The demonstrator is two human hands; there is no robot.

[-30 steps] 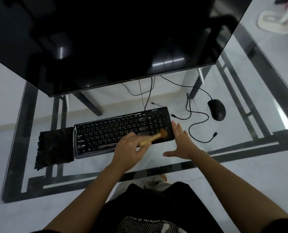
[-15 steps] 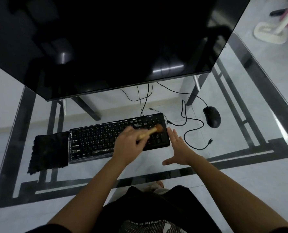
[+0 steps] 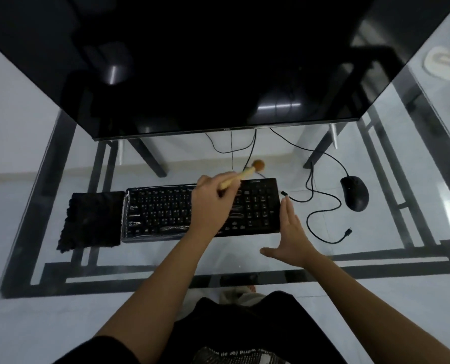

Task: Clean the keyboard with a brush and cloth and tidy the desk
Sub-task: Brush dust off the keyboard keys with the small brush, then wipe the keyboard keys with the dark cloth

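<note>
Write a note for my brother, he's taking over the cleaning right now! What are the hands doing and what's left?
Left hand grips the brush, bristles lifted past the keyboard's far edge.
Right hand is open, flat against the keyboard's right end.
Cloth lies by the keyboard's left end, not in hand; mouse and loose cable sit to the right.
Done: brush in use; how much is brushed is unclear.
Left: finish brushing, wipe with the cloth, tidy the cable.

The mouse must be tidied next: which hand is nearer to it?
Right. The right hand is at the right end of the keyboard, left of the mouse; the left hand is farther left, over the keyboard, holding the brush.
</note>
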